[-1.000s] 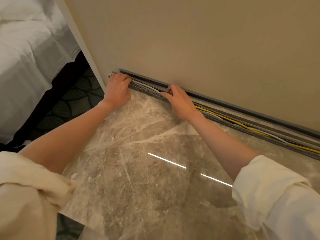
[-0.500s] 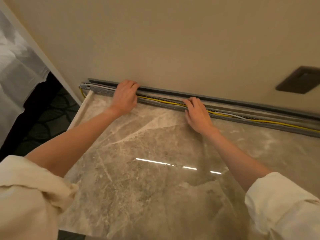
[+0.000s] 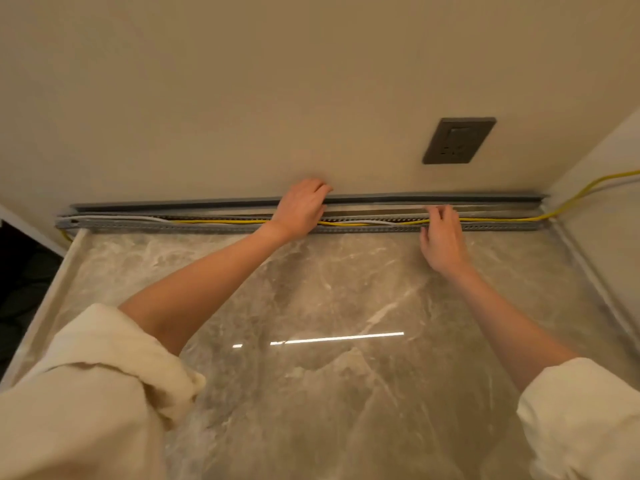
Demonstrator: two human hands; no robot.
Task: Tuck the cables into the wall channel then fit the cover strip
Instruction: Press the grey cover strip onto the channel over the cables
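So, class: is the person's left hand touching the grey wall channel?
Touching. The head view shows the left hand lying across the wall channel, fingers curled over its upper rail with no gap.

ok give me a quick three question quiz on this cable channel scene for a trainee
1. True or false: the yellow cable runs out past the right end of the channel.
2. What hangs on the wall above the right hand?
A. a wall socket
B. a clock
C. a shelf
3. Fill in: the left hand rests on the channel, to the ____ of the right hand.

Key: 1 true; 2 A, the wall socket; 3 left.
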